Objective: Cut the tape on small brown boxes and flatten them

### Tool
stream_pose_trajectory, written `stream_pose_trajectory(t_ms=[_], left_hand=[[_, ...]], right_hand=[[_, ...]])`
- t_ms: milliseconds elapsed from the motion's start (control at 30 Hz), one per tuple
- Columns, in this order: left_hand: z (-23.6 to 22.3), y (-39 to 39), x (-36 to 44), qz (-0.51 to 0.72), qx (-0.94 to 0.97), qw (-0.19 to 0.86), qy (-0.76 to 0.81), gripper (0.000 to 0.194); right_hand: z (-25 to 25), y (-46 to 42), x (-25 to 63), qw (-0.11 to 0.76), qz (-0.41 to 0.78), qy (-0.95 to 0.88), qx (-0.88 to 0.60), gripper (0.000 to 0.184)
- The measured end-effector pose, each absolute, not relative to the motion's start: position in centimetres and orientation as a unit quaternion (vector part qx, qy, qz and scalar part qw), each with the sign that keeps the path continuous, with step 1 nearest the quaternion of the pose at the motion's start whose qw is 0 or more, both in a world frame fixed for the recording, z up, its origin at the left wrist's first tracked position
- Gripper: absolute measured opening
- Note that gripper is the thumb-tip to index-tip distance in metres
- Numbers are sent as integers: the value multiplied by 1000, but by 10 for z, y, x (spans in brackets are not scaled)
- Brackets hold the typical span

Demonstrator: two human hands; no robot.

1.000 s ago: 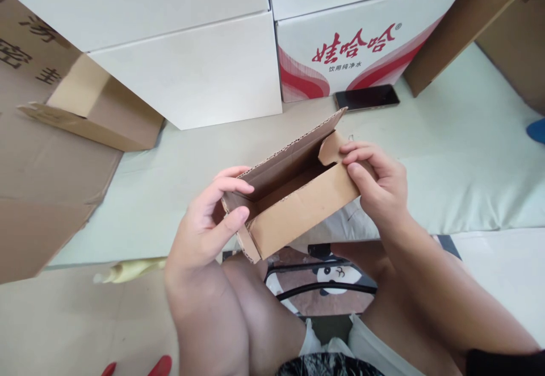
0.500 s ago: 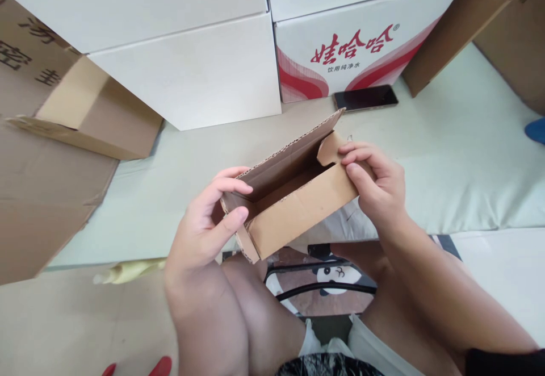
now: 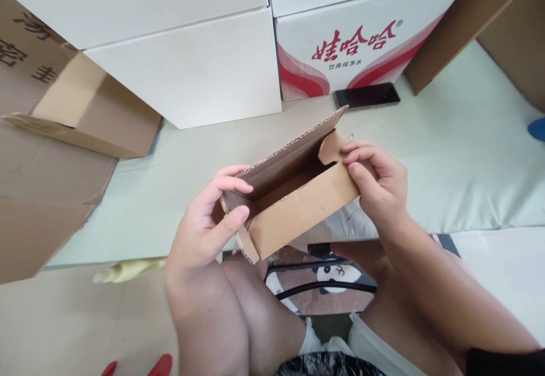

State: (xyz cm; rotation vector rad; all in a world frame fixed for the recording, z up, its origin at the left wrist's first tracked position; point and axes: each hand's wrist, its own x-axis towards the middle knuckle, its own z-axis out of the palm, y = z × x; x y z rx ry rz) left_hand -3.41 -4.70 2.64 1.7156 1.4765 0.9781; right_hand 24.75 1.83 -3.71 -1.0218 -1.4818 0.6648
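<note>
Cloth (image 3: 447, 160) bears white boxes (image 3: 187, 75) and a phone (image 3: 368, 96) beyond the held carton (image 3: 304, 205).

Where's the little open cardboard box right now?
Near the middle of the head view, the open cardboard box is held between the left hand and the right hand, nearer the wearer than the black phone.

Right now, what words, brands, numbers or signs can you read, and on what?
"娃哈哈®": red-and-white box.
"饮用纯净水": same box, below that.
"密": big brown carton, left; its other characters are unclear.
Marks on the brown box, far right: too blurred.
Small open box: no text seen.
</note>
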Motion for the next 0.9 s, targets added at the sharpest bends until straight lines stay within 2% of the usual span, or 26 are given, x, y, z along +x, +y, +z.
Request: stream_pose_trajectory(t_ms=[900], left_hand=[[20, -44, -36, 418, 687, 310, 507, 20]], right_hand=[[-43, 19, 247, 596, 283, -625, -416, 13]])
